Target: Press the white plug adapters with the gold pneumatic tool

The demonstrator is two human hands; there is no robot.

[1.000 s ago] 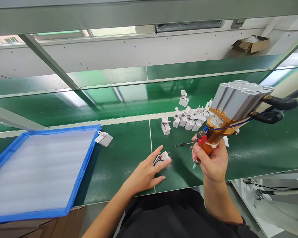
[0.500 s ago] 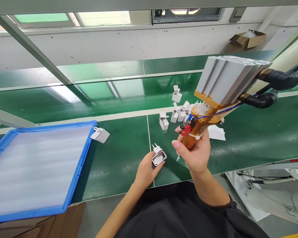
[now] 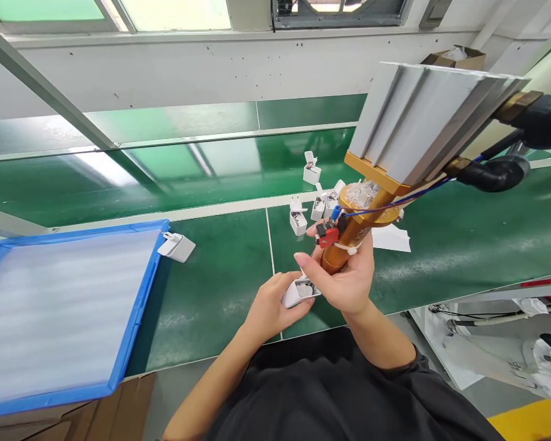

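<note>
My left hand (image 3: 270, 307) grips a small white charger housing (image 3: 296, 295) just above the table's front part, its open side turned toward my right hand. Wrapped round the orange barrel of a glue dispensing gun (image 3: 346, 242) is my right hand (image 3: 349, 278). The gun carries a grey ribbed metal block on top, black hose fittings and a red switch. Its lower end is at the charger housing; my thumb and fingers hide the tip. Beyond the gun, several open charger housings (image 3: 297, 222) with plug pins and wires stand on the green table (image 3: 224, 257).
A blue-rimmed tray (image 3: 140, 306) with a pale lining lies at the left, a closed white charger (image 3: 177, 247) against its edge. White paper (image 3: 392, 238) lies right of the gun. A cardboard box (image 3: 468, 58) stands at the back right. A grey frame post (image 3: 50, 92) slants at the left.
My right hand has brought the glue gun left and down to the charger housing. My left hand has tilted the housing toward it. The camera view has shifted slightly.
</note>
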